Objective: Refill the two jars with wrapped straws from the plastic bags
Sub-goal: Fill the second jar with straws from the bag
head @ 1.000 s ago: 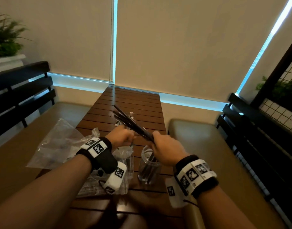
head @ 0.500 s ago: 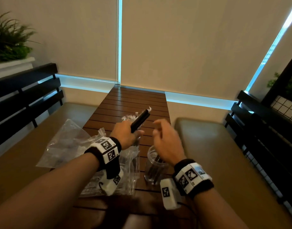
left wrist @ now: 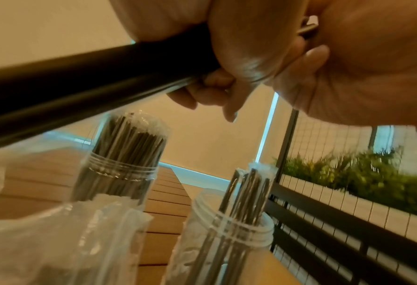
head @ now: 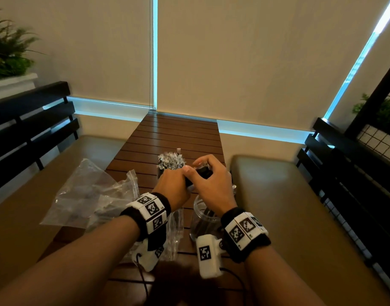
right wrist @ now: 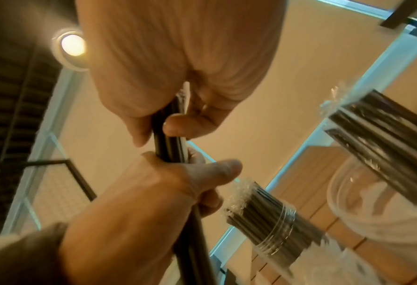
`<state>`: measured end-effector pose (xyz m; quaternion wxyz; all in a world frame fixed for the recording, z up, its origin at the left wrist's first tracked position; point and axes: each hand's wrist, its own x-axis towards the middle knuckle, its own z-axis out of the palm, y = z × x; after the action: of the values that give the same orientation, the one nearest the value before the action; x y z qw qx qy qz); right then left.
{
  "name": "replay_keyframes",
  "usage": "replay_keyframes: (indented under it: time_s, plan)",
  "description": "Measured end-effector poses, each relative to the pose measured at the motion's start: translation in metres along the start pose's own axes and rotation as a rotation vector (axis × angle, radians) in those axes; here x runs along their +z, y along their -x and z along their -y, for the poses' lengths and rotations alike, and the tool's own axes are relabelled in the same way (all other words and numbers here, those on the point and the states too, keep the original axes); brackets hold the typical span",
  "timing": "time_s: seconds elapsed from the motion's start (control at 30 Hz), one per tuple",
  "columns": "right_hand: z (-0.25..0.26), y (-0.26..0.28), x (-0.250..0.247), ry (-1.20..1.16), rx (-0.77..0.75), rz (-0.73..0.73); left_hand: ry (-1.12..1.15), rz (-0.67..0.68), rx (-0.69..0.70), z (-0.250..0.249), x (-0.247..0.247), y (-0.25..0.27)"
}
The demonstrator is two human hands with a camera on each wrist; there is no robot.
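1. I see my left hand and right hand both clenched round one bundle of black wrapped straws, above the clear, part-filled plastic jar.
2. Below is a dark slatted wooden table holding a full clear jar and crumpled clear plastic bags.
3. Tan cushioned benches flank it; cream roller blinds hang behind.

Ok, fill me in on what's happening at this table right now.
A person is restocking straw jars. Both the left hand and the right hand grip one bundle of black wrapped straws above the table. The far jar is packed full; the near jar, just below the hands, holds only a few straws. Crumpled plastic bags lie to the left of the jars. The bundle has not yet gone into a jar.
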<state>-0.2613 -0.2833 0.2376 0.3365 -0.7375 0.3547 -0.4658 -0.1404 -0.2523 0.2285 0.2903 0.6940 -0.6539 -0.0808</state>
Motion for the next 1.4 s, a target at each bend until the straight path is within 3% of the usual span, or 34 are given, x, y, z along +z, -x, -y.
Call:
replay_keyframes:
  time_s: [0.1,0.2,0.27,0.37,0.47,0.6,0.8,0.9,1.0,1.13,1.3,1.4]
  plan:
    - [0.004,-0.002,-0.001,-0.125,0.070,-0.039,0.100,-0.028,-0.001,-0.013,0.003,-0.007]
    - [0.005,-0.008,-0.009,-0.045,0.044,-0.136,0.188,0.033,0.042,-0.015,0.011,-0.013]
    - [0.007,-0.015,-0.027,0.021,0.036,-0.195,0.201,0.118,-0.013,-0.005,0.019,-0.014]
    - [0.011,-0.029,-0.063,0.065,0.054,-0.329,0.007,0.255,-0.104,0.016,0.029,-0.010]
    - [0.006,-0.039,-0.085,0.171,0.045,-0.385,-0.144,0.420,-0.087,0.022,0.042,-0.002]
    - [-0.020,-0.029,-0.073,0.280,0.115,-0.260,-0.259,0.567,-0.027,0.011,0.057,0.005]
    - [-0.072,0.001,-0.038,0.433,0.127,-0.060,-0.266,0.518,-0.033,0.014,0.066,0.000]
    - [-0.090,0.012,-0.029,0.762,0.075,0.021,-0.258,0.501,-0.003,0.014,0.066,0.000]
    - [-0.104,0.013,-0.024,0.981,0.045,-0.044,-0.227,0.490,-0.011,0.020,0.066,-0.001]
    - [-0.107,0.001,-0.024,0.940,0.001,-0.143,-0.255,0.497,0.018,0.022,0.067,-0.003]
    - [-0.113,0.003,-0.017,0.867,-0.022,0.151,-0.285,0.490,0.015,0.021,0.070,-0.002]
    - [-0.113,0.001,-0.015,0.816,0.011,0.196,-0.281,0.503,0.048,0.023,0.066,0.000]
